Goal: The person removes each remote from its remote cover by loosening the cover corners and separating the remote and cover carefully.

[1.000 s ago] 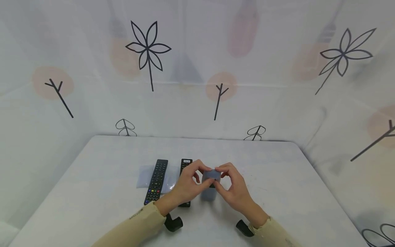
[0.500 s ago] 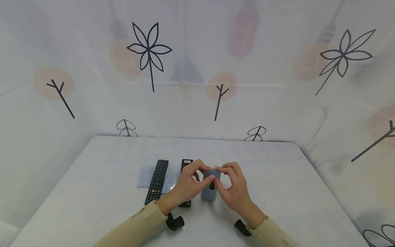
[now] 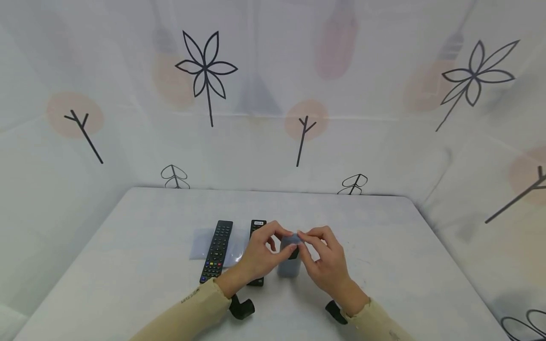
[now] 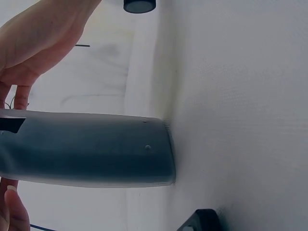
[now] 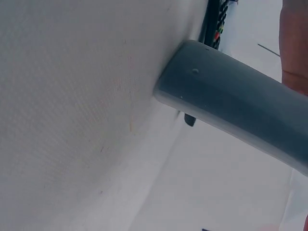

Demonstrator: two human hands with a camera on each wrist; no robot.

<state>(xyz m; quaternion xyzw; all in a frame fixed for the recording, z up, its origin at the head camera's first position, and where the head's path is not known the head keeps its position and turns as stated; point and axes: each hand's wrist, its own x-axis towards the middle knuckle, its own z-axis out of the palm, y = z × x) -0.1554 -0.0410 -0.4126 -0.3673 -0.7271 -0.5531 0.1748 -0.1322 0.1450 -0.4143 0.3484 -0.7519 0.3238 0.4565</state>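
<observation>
The white table (image 3: 128, 265) fills the lower half of the head view. Both forearms, in tan sleeves, rise from the bottom edge and meet at lower centre. There the left hand (image 3: 258, 253) and right hand (image 3: 326, 260) stand a grey remote (image 3: 289, 267) on end on the table, curled fingertips pinching its top from either side. Just left of the hands lie two black remotes (image 3: 217, 251), the leftmost partly on a clear plastic sheet (image 3: 198, 244).
</observation>
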